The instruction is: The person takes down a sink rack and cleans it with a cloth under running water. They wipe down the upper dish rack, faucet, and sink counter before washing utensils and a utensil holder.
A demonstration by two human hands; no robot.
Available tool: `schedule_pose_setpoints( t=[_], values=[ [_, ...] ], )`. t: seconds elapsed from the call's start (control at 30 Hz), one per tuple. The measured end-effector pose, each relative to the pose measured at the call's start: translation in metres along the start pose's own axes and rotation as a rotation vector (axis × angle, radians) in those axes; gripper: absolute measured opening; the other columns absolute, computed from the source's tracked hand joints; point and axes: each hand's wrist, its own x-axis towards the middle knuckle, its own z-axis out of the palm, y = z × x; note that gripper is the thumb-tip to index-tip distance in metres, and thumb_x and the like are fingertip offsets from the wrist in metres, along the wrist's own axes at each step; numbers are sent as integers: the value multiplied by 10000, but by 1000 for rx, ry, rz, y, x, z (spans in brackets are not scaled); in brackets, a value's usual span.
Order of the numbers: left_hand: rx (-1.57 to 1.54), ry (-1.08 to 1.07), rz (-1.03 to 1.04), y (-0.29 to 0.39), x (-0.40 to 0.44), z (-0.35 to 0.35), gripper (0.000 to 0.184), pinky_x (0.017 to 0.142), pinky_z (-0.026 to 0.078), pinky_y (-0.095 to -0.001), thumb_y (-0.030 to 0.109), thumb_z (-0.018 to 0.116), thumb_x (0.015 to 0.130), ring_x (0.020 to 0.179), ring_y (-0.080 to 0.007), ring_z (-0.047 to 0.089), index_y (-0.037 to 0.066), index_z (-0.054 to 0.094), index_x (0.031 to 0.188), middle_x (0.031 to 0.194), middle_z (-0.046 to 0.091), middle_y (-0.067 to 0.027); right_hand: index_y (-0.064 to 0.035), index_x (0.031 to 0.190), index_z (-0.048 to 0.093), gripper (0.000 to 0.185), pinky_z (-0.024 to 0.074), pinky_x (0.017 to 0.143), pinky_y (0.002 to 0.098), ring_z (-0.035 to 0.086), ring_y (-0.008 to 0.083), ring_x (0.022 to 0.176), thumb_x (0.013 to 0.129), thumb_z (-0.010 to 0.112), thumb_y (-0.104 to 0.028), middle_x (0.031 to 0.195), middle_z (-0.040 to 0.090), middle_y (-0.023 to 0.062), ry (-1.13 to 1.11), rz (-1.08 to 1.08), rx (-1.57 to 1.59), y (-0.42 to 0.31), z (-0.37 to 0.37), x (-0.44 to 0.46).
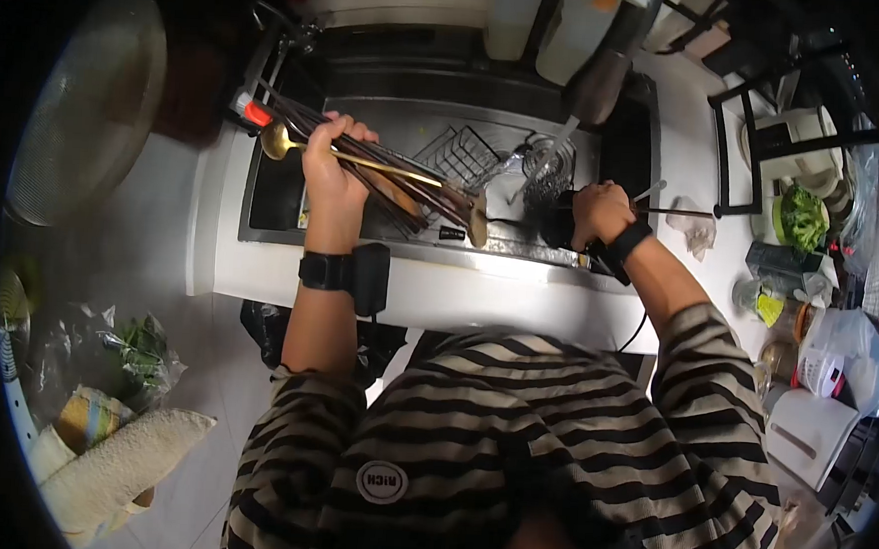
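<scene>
My left hand (pixel 338 160) is closed round a bundle of dark chopsticks (pixel 391 163) and spoons, held over the left part of the metal sink (pixel 408 114). A gold spoon (pixel 277 141) sticks out on the left of the fist. At the sink's right side, my right hand (pixel 602 213) is wrapped round a dark object (pixel 558 221) whose shape is hard to make out. Between the hands, a wire rack (pixel 461 156) and a white item (pixel 505 190) lie in the sink.
Bottles (pixel 512 20) stand behind the sink. A black rack (pixel 739 156), broccoli (pixel 803 216) and jars line the right counter. A large round strainer (pixel 95 107) is at the left, above a towel (pixel 126 467) and bagged greens (pixel 142 348).
</scene>
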Motion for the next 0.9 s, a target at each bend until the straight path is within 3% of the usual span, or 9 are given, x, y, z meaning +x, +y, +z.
schedule_pose_setpoints(
  t=[0.03,0.13,0.2,0.27,0.3,0.4,0.47,0.8,0.9],
  values=[
    [20,45,27,-2,-3,3,161,693,432,-333,17,535,744,656,-160,448,62,431,860,685,415,-34,-130,869,698,347,420,831,293,601,181,983,537,696,-229,983,656,59,111,0,5,-1,-7,-2],
    [26,74,11,-7,-4,0,201,657,428,-332,11,540,734,640,-159,437,69,431,892,693,424,-30,-140,870,699,340,450,786,302,622,175,936,551,707,-259,941,667,52,-3,-38,-81,-1,-2,12],
    [-60,22,-33,-8,-1,-4,199,666,424,-336,14,533,738,643,-157,434,79,426,893,696,420,-24,-147,853,702,368,494,607,303,656,197,812,511,728,-278,874,676,39,57,-68,-140,3,-21,5],
    [12,73,-8,-10,-4,-4,190,657,418,-338,16,525,742,643,-156,430,79,426,891,693,415,-20,-142,866,699,388,490,620,287,652,198,829,499,731,-266,896,674,46,78,-81,56,7,-31,-8],
    [30,77,-25,-14,-11,-9,185,667,418,-333,19,524,746,648,-153,431,78,423,889,692,411,-19,-130,867,697,415,494,637,303,646,211,847,492,737,-304,913,672,55,-31,-54,-26,6,-26,0],
    [-18,38,-45,-17,-4,-9,171,688,418,-325,32,524,756,657,-150,434,71,419,885,693,410,-19,-124,826,701,398,500,651,311,643,212,854,501,733,-353,920,669,68,75,-57,-11,9,-31,-9],
    [54,72,-38,-20,-8,-7,172,688,420,-325,36,526,754,655,-150,435,69,421,886,696,416,-19,-127,863,700,444,499,703,326,639,223,866,510,741,-391,928,669,69,-109,-26,8,4,-34,-2],
    [37,38,-59,-25,-6,-9,185,692,425,-325,32,527,756,658,-144,431,60,427,909,698,413,-24,-70,890,683,531,496,761,332,623,242,920,508,766,-429,979,652,105,-51,38,43,21,-41,-20],
    [2,80,-54,-24,-4,-7,189,660,424,-323,9,530,739,647,-154,433,63,438,895,718,437,-30,-63,888,681,523,503,744,334,627,262,898,513,767,-417,939,657,119,93,-2,192,29,-37,-21]
  ],
)
